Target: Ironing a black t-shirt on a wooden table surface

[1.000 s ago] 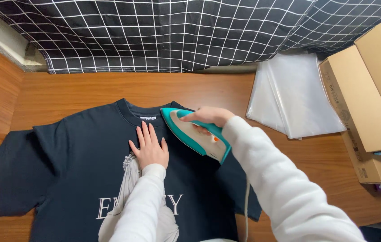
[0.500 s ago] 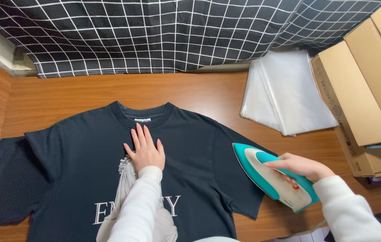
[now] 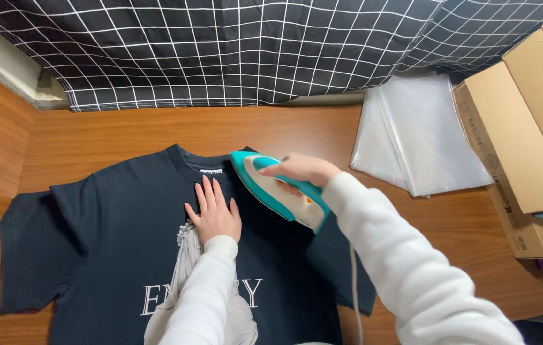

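A dark navy cotton T-shirt with a pale printed front [image 3: 118, 236] is spread flat on the brown wooden table [image 3: 284, 131]. The left hand [image 3: 214, 212] is laid open on it, fingers together, just below the collar. A teal and white steam iron [image 3: 278, 190] is gripped by its handle in the closed right hand [image 3: 302, 170] and rests on the shirt's shoulder beside the collar. Clear plastic bags [image 3: 415, 137] and brown cardboard boxes [image 3: 533, 134] lie to the right.
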